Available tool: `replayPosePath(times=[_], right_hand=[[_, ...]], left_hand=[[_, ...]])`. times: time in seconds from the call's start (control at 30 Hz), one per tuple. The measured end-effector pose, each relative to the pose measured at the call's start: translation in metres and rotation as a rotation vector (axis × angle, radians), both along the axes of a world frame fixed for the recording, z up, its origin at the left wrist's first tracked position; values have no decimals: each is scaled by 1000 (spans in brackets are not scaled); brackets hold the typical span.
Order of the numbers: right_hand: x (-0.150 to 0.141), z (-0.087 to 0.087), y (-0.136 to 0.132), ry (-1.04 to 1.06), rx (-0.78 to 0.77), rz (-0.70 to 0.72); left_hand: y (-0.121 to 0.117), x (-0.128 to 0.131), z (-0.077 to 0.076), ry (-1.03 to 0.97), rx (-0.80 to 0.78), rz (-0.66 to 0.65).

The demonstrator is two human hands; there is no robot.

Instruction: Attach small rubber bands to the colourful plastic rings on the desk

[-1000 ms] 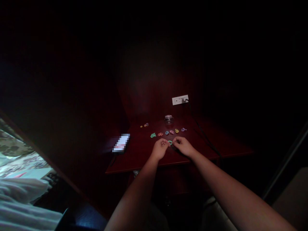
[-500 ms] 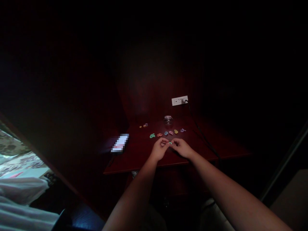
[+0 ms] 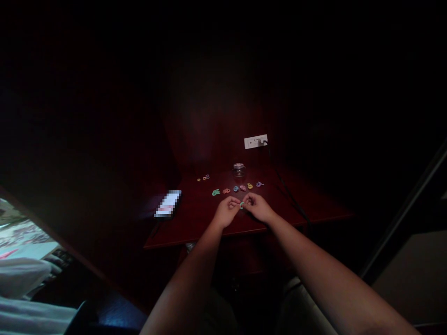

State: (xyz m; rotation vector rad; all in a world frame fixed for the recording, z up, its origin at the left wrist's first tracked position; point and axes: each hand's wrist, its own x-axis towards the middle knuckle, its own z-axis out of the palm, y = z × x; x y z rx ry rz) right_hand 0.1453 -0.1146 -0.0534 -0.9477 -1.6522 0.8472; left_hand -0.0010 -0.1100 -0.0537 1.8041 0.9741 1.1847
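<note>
My left hand (image 3: pixel 226 212) and my right hand (image 3: pixel 258 207) meet above the front of the dark red table (image 3: pixel 195 228). Between their fingertips is a small green hair tie (image 3: pixel 241 205), pinched from both sides. Just beyond my hands, small hair ties lie in a row of colour groups: green (image 3: pixel 216 192), orange-red (image 3: pixel 226 191), blue (image 3: pixel 236 189), pink (image 3: pixel 243 188), yellow (image 3: pixel 250 185) and purple (image 3: pixel 260 184). A clear lidded jar (image 3: pixel 239 170) stands behind the row. Farther left lie a few loose hair ties (image 3: pixel 206 177).
A phone with a lit screen (image 3: pixel 168 204) rests at the table's left side. On the back wall is a white power socket (image 3: pixel 256 141) with a plug in it. Its black cable (image 3: pixel 291 197) runs down across the right of the table. White fabric (image 3: pixel 28 279) shows at lower left.
The whole view has shifted slightly, so things appear a little farther left and higher. The green hair tie shows more upright between my fingertips; both hands keep their hold.
</note>
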Motion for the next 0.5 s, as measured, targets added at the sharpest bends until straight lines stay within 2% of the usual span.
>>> replayPosePath(times=[0.17,0.5], right_hand=[[0,-1,0,92,-30,9],[1,3,-2,29,-45,17]], left_hand=[[1,0,-3,-9,3,-75],[1,0,0,-83,-29,-3]])
